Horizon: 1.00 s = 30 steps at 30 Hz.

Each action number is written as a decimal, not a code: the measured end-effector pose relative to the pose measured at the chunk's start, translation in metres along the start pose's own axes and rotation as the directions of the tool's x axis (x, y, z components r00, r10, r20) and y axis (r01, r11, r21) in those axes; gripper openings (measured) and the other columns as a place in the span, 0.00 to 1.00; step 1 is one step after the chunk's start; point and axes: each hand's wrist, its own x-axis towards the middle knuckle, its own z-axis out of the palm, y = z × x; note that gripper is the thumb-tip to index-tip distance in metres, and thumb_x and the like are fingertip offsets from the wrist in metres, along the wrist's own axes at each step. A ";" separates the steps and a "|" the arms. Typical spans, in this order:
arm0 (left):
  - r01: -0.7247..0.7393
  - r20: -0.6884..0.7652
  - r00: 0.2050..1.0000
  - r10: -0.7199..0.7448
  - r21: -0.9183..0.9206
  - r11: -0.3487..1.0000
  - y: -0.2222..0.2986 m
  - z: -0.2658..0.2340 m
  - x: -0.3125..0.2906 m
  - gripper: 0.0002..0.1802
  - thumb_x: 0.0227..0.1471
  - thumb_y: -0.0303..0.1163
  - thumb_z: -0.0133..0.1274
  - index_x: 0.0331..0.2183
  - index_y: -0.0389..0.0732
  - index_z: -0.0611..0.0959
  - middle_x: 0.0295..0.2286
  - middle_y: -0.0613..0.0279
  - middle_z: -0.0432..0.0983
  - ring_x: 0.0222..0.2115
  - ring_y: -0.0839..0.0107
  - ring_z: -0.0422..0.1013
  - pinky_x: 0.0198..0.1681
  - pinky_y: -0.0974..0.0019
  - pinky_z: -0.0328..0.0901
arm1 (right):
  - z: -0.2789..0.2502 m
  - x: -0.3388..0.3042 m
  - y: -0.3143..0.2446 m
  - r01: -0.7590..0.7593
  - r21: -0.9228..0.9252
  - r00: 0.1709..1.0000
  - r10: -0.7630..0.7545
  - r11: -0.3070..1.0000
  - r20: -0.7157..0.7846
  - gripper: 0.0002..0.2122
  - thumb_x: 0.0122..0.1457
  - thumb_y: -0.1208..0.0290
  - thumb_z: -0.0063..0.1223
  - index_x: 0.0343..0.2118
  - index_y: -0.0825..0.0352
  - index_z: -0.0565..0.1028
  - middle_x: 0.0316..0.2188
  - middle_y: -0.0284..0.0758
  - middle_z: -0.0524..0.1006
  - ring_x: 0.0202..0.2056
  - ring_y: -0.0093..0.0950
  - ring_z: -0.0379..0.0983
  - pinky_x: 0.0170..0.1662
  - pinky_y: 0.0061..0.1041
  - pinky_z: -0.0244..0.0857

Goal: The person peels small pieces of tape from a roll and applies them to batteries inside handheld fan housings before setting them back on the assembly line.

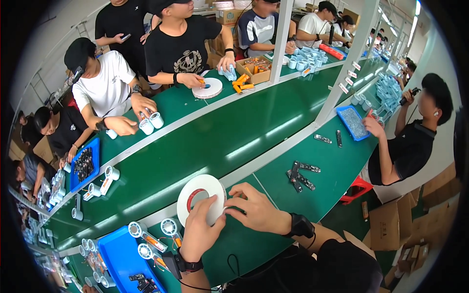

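Note:
A wide white roll of tape (183, 205) with a reddish core ring is tilted up in front of me at the bench edge. My left hand (202, 229) is closed on its near side, fingers over the flat face and thumb toward the rim. At the roll's right edge my right hand (256, 210) is pinched, thumb and forefinger together on what looks like the tape's end. Light blue fan housings (145, 251) with orange batteries and wires lie left of my left wrist. Several black circuit boards (300, 176) lie in a loose pile beyond my right hand.
A blue tray (119, 259) with black parts stands at the left. The green conveyor belt (234, 136) runs between me and co-workers opposite. A metal post (337, 93) rises at the right, near a blue tray of small parts (352, 124). Cardboard boxes (391, 222) stand on the floor.

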 end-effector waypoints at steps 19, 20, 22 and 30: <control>0.015 -0.298 0.945 -0.132 -0.364 0.931 -0.019 0.003 0.045 0.28 0.51 0.25 0.62 0.54 0.35 0.76 0.52 0.41 0.74 0.51 0.53 0.74 0.52 0.57 0.70 | 0.026 0.067 0.034 -0.022 0.561 0.996 0.065 0.828 -0.057 0.09 0.49 0.86 0.65 0.34 0.70 0.81 0.39 0.37 0.75 0.39 0.26 0.75 0.38 0.24 0.71; 0.028 -0.294 0.945 -0.145 -0.369 0.929 -0.019 0.004 0.045 0.28 0.51 0.25 0.62 0.54 0.35 0.76 0.52 0.41 0.74 0.51 0.53 0.74 0.52 0.57 0.70 | 0.029 0.066 0.036 -0.055 0.636 0.993 0.110 0.769 -0.047 0.09 0.48 0.87 0.64 0.34 0.70 0.81 0.40 0.37 0.74 0.40 0.26 0.74 0.39 0.24 0.71; 0.024 -0.272 0.951 -0.149 -0.413 0.910 -0.021 0.006 0.049 0.28 0.51 0.26 0.63 0.54 0.35 0.77 0.50 0.42 0.75 0.50 0.53 0.75 0.51 0.58 0.70 | 0.034 0.067 0.042 -0.093 0.708 0.988 0.154 0.700 -0.023 0.10 0.48 0.88 0.63 0.34 0.71 0.81 0.41 0.37 0.74 0.41 0.26 0.73 0.39 0.24 0.70; 0.026 -0.266 0.955 -0.128 -0.357 0.934 -0.029 0.022 0.049 0.29 0.48 0.24 0.63 0.53 0.34 0.77 0.48 0.48 0.77 0.47 0.63 0.75 0.52 0.63 0.68 | 0.042 0.057 0.062 -0.242 0.873 0.941 0.323 0.423 0.104 0.14 0.49 0.83 0.61 0.41 0.73 0.78 0.42 0.38 0.71 0.38 0.26 0.72 0.38 0.25 0.70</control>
